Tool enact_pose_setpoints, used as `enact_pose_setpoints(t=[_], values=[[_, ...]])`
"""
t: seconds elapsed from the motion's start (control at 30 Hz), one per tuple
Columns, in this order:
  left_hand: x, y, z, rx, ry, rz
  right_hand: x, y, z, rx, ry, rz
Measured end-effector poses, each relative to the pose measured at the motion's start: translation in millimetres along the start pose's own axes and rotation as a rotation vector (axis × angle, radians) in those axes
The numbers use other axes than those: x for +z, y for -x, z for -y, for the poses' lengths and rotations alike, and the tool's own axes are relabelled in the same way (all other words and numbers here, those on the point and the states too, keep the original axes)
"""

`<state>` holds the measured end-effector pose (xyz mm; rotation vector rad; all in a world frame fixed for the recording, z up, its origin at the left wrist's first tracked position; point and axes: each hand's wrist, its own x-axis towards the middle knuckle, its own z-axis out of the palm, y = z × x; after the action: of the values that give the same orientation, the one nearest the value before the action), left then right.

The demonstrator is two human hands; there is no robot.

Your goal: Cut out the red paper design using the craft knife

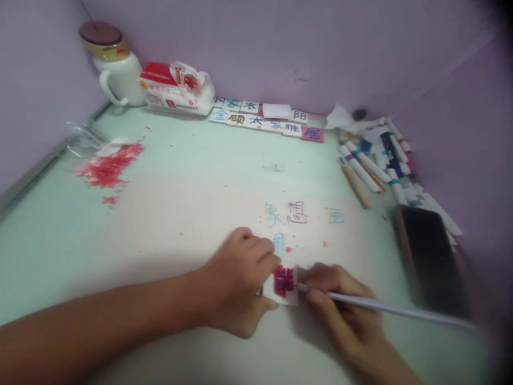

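Note:
My left hand (pixel 244 283) grips the left edge of a small white square block (pixel 290 300), thumb below and fingers above. Its top face bears a character in red and dark purple, partly smeared. In my right hand (pixel 340 305) is a long, thin, pale pen-like tool (pixel 372 303). Its tip lies at the block's right edge, beside the coloured character; whether it touches is too blurred to tell. Handwritten characters (pixel 296 212) in blue and purple mark the tabletop just beyond my hands, with red crumbs scattered around them.
Red shavings (pixel 110 167) lie at left. Along the back stand a white mug (pixel 122 80), a tissue pack (pixel 176 91) and rows of character tiles (pixel 256 122). Markers (pixel 363 168), a wooden-handled tool (pixel 356 184) and a dark phone (pixel 430 251) occupy the right side.

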<state>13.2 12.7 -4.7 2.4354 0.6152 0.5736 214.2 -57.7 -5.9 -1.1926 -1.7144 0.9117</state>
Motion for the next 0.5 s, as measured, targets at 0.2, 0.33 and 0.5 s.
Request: enact_pose_setpoints(t=[0.2,0.33,0.5], values=[[0.6,0.1,0.3,0.002,0.003,0.002,0.4,1.1,0.8,-0.035,0.034,0.013],[-1.3,-0.6,-1.3,0.007,-0.001,0.006,0.4,1.3,1.8,-0.029,0.057,0.024],[-3.4,-2.1,-3.1,-0.014,-0.012,0.039,1.5,0.8,-0.2,-0.032,0.042,0.007]])
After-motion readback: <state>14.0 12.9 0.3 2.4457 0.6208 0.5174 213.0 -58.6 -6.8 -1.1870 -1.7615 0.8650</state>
